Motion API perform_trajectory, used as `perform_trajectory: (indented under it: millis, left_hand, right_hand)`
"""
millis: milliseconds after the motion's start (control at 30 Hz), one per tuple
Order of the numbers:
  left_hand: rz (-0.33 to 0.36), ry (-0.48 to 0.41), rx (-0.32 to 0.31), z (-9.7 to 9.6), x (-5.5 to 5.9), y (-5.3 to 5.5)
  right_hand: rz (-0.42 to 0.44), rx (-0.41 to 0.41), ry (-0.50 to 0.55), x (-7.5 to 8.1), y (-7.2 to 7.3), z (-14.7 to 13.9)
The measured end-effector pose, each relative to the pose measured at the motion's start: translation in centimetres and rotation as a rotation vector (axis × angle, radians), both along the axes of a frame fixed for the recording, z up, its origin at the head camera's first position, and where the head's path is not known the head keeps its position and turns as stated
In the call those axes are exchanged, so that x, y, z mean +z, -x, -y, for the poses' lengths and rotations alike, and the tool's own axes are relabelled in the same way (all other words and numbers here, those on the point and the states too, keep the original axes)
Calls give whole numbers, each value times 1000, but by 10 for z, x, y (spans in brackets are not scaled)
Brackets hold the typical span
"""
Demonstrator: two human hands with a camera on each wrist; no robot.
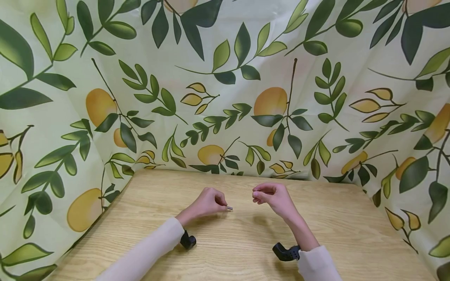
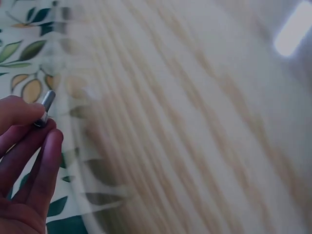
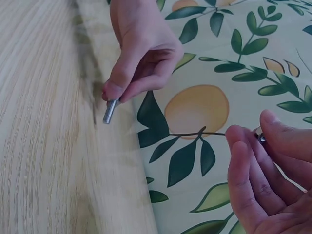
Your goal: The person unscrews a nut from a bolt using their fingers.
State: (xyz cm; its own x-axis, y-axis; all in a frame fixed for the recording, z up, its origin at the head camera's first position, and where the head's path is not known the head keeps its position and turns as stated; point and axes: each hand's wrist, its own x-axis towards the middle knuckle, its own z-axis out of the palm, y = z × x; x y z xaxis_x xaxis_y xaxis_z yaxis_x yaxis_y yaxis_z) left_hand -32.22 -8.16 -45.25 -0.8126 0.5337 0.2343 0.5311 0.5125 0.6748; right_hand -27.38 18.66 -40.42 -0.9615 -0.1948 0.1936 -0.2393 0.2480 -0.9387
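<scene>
My left hand [image 1: 209, 203] pinches a silver metal bolt [image 1: 229, 208] between thumb and fingertips, above the wooden table. In the left wrist view the bolt's shank [image 2: 48, 101] sticks out past the thumb, with its wider end down among the fingertips. The right wrist view shows the same bolt [image 3: 110, 112] pointing downward from the left hand. Across a short gap, my right hand [image 1: 270, 195] holds a small shiny metal piece [image 3: 262, 137] between thumb and index finger. Most of that piece is hidden by the fingers, and I cannot tell its exact kind.
Both hands hover over a light wood-grain table [image 1: 225, 249]. A cloth [image 1: 225, 93] printed with leaves and orange fruit hangs behind the table and along its sides. Black wrist cameras [image 1: 286, 252] are strapped below each hand, over or near the pale sleeves [image 1: 147, 248].
</scene>
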Motion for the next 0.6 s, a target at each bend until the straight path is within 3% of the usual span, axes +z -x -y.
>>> perform_trajectory:
  millis: [267, 600]
  left_hand:
    - [-70, 129, -30, 2, -4, 10]
    - [-103, 195, -46, 1, -4, 9]
  right_hand:
    - [-4, -1, -60, 0, 1, -1]
    - [-2, -52, -129, -4, 3, 2]
